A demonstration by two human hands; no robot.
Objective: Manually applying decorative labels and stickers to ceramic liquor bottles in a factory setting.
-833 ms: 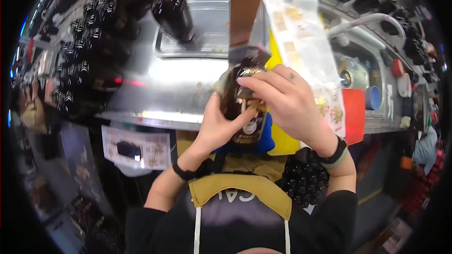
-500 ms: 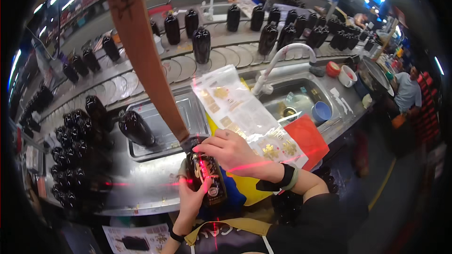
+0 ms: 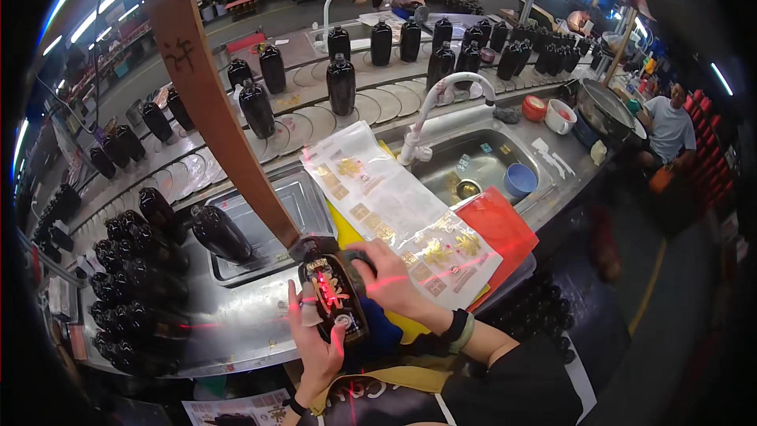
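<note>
Look at that bottle (image 3: 352, 304), dark, smooth and glossy, its gold decoration (image 3: 328, 290) glinting! The metal bench (image 3: 244, 333) throws back the light, and the metallic tray (image 3: 306, 203) gleams too. The wooden post (image 3: 213, 102) is matt, the printed sheet (image 3: 386, 189) flashes shiny gold, the blue cloth (image 3: 384, 333) looks dull, the sink (image 3: 497, 146) smooth, bright metal.

The left hand (image 3: 317, 353) hides part of a dark bottle (image 3: 334, 297) as frame edges crop a wooden post (image 3: 214, 102) and printed sheet (image 3: 238, 405).

The dark, glossy bottle (image 3: 345, 298) has golden markings (image 3: 326, 287) on its front; it is tilted, with this front facing upward, in the left hand (image 3: 318, 353).
</note>
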